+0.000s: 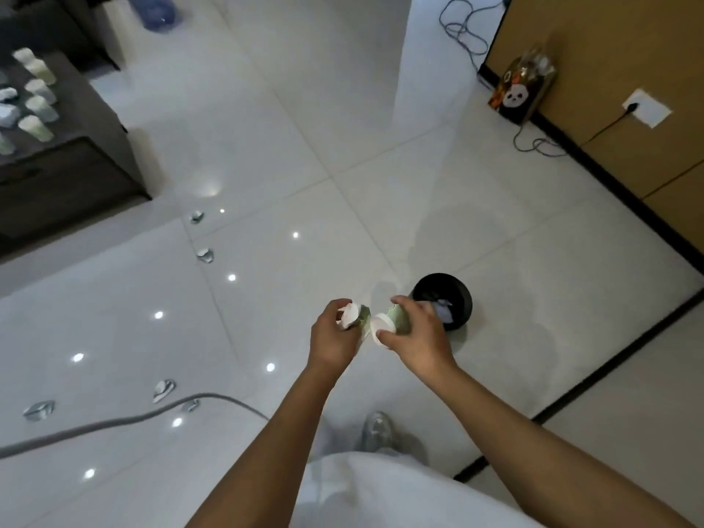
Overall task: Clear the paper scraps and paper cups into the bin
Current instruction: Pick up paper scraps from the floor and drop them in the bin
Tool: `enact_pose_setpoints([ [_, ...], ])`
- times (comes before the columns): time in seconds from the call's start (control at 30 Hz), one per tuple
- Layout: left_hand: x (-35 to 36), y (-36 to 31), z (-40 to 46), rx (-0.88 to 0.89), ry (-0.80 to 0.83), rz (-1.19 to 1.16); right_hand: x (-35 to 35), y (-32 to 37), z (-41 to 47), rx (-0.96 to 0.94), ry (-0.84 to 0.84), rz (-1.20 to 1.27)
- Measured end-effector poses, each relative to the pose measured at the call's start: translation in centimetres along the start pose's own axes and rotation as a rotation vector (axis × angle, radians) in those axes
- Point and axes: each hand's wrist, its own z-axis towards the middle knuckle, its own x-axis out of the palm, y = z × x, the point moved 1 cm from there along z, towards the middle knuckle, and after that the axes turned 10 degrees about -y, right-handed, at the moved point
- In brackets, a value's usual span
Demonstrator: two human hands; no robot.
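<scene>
- Black and round, the bin stands on the pale tiled floor and is the landmark for everything below; something pale and crumpled already lies inside it.
- Just short of the bin, on its near-left side, the right hand curls its fingers round a green paper cup lying on its side, rim toward the camera.
- Left of that again, a little farther from the bin, the left hand grips a second cup with white paper scrap bunched at its mouth. The two cups look nearly touching.
- Risk: neither hand is over the bin's opening yet. Letting go from here would probably drop a cup onto the tiles beside the bin, where it could roll.
- Risk: the scrap sits loosely at the cup's mouth, and tipping the cup early could shed it short of the bin.
- Risk: the bin's mouth is small, so releasing both together may bounce one off the rim.
- Far from the bin, at upper left, more paper cups stand on a dark table, so much of the task remains.
- A grey cable crosses the floor on the way back toward that table, a trip hazard.
</scene>
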Motion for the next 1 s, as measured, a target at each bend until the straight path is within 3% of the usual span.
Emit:
enact_pose_setpoints([
  [0.37, 13.3, -5.9, 7.1, 0.109, 0.226, 0.250, -7.9, -6.4, 9.6, 0.251, -0.181, 0.037],
  [0.7, 23.3, -10.0, 14.6, 0.102, 0.382, 0.427, -11.4, -10.9, 18.4, 0.483, -0.274, 0.051],
  [1.0, 29.1, -6.2, 18.4, 0.015, 0.374, 0.472, -9.4, -18.2, 23.7, 0.533, -0.203, 0.051],
])
